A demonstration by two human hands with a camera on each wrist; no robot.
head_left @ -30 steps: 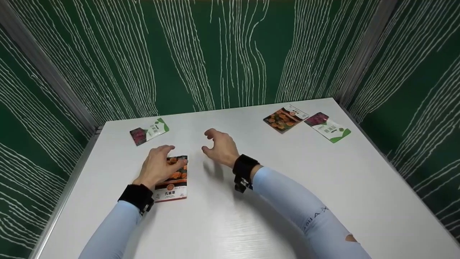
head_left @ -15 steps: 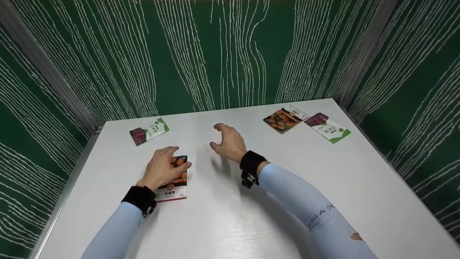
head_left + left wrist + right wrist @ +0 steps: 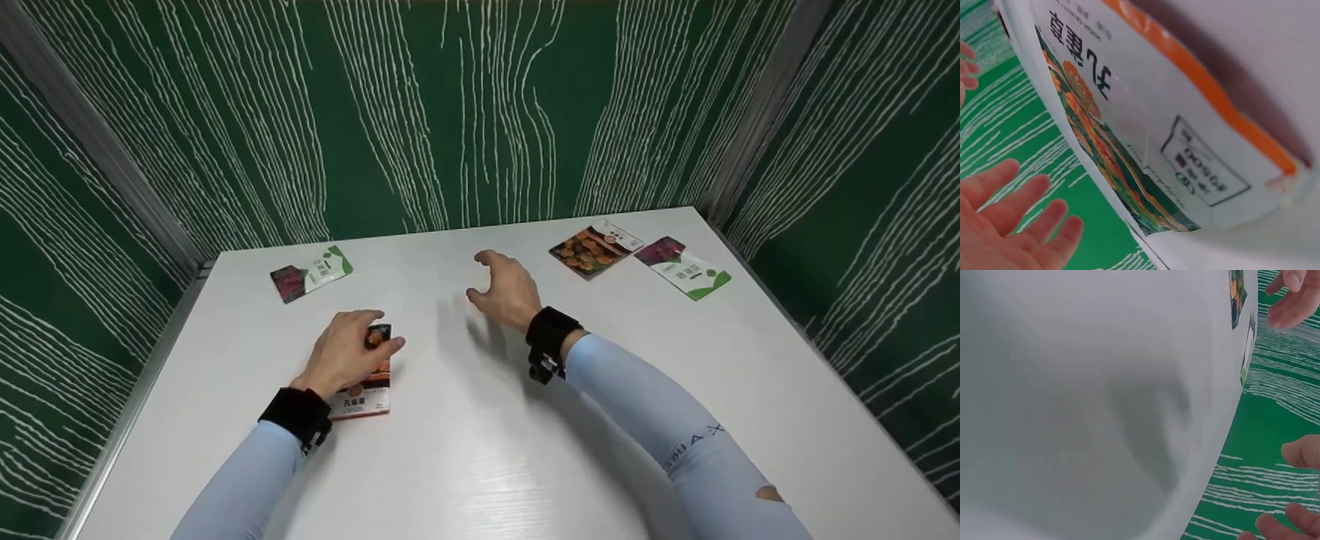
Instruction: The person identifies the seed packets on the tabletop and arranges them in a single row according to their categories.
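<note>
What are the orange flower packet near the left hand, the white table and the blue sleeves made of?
Packet: probably smooth plastic film or coated paper; its orange edge curves and catches the light. Table: perhaps laminated board; its white surface shines softly and shows faint grain lines. Sleeves: likely thin, stretchy cloth with a matte look, because they fit snugly.
</note>
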